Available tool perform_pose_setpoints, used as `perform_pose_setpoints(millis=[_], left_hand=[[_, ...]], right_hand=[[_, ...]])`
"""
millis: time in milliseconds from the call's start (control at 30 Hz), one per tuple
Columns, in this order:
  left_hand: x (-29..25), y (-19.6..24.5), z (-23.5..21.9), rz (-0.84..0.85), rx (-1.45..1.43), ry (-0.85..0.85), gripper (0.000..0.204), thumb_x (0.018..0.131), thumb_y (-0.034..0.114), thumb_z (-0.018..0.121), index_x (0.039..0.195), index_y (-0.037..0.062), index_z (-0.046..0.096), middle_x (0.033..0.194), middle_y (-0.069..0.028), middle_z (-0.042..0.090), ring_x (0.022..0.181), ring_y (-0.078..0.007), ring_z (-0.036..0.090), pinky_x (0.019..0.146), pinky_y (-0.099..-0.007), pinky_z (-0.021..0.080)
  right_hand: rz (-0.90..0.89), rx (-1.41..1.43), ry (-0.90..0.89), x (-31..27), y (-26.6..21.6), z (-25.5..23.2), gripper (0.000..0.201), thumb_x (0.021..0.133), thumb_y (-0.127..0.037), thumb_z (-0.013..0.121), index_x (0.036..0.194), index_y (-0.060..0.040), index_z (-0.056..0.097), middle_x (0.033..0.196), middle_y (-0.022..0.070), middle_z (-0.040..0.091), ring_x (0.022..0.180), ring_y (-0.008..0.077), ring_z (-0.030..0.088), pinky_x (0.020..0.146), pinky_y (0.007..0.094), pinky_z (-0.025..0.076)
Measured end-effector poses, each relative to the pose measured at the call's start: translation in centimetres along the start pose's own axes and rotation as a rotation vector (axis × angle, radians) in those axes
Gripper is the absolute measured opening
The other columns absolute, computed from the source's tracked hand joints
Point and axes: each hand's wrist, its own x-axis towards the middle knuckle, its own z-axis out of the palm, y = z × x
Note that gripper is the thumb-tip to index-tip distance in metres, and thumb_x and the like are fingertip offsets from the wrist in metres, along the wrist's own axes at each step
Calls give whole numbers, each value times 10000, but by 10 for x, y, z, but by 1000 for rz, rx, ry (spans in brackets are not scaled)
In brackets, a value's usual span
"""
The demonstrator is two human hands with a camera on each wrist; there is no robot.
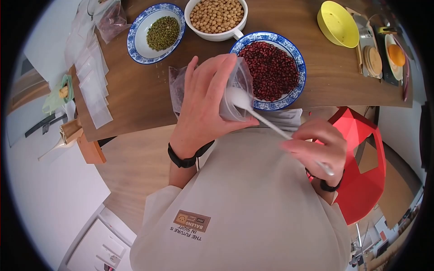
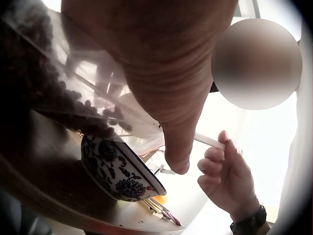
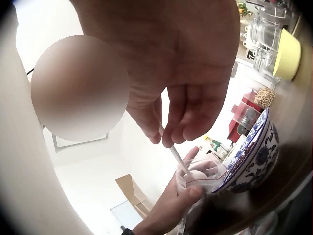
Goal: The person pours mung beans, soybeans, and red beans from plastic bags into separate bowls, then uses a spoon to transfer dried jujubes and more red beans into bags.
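Note:
My left hand grips a clear plastic bag near its mouth, thumb on the near side and fingers spread along the far side. Dark red beans fill the lower part of the bag in the left wrist view. My right hand pinches the handle of a white spoon. The spoon's bowl is inside the bag's mouth, as the right wrist view also shows. Right beside the bag stands a blue-and-white bowl holding dark red beans.
Behind are a patterned dish of green beans and a white handled bowl of chickpeas. Flat plastic bags lie at the table's left. A yellow bowl stands at back right; a red chair is below the table edge.

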Motion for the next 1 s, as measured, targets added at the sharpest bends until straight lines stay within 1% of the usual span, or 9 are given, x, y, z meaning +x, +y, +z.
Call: perform_pose_setpoints(millis=[67,133,167,233,400,600,667,767,1000], left_hand=[[0,1,-1,-8,-6,-8,1246,553,493,969,1537,36,357,1468,-155,531,1366,-388,453,1191,-633,251],[0,1,-1,-12,-12,-18,1244,559,503,965,1539,40,354,1470,-156,531,1370,-386,451,1191,-633,250],[0,1,-1,-11,-13,-18,1244,559,503,965,1539,40,354,1470,-156,531,1370,-386,451,1191,-633,250],[0,0,0,-2,-12,-8,1242,565,515,960,1540,42,353,1472,-157,529,1372,-389,448,1189,-633,250],[-1,0,-1,-7,-5,-15,1246,565,526,957,1541,40,351,1476,-158,527,1369,-395,448,1187,-635,250],[0,0,0,-2,-6,-13,1252,565,527,957,1542,37,348,1478,-158,527,1368,-394,448,1187,-638,246],[0,0,0,-3,-8,-16,1253,564,526,958,1542,36,348,1477,-158,527,1369,-394,448,1187,-638,245],[0,0,0,-9,-13,-20,1251,563,519,960,1542,36,350,1477,-157,528,1371,-391,447,1188,-638,243],[0,0,0,-12,-18,-20,1240,565,510,962,1538,37,356,1475,-157,528,1370,-386,449,1191,-637,242]], right_hand=[[14,27,18,-5,2,-9,305,700,19,802,997,-51,790,861,69,698,717,187,653,602,311,495],[90,-52,160,-11,4,-18,256,756,43,777,1003,-27,780,869,84,702,749,202,659,626,315,495],[90,-53,160,-11,5,-18,256,756,43,777,1003,-27,780,869,84,702,749,202,659,626,315,495],[212,-297,232,-8,6,-16,221,807,56,746,1020,-1,767,883,102,705,774,220,659,654,323,496],[214,-329,162,-5,15,-11,231,819,84,737,1032,0,767,904,106,710,797,229,663,674,318,502],[261,-212,178,-11,22,-3,205,864,24,745,1065,-4,763,884,105,730,790,216,675,681,299,512],[388,-65,259,-14,22,-1,159,906,-7,723,1060,21,754,855,109,741,740,195,678,690,288,520],[440,33,362,-17,23,0,141,940,-33,695,1042,52,742,824,115,740,688,178,675,666,283,518],[300,78,382,-21,16,-6,147,956,-59,673,1010,62,736,799,112,737,664,173,673,600,299,496]])
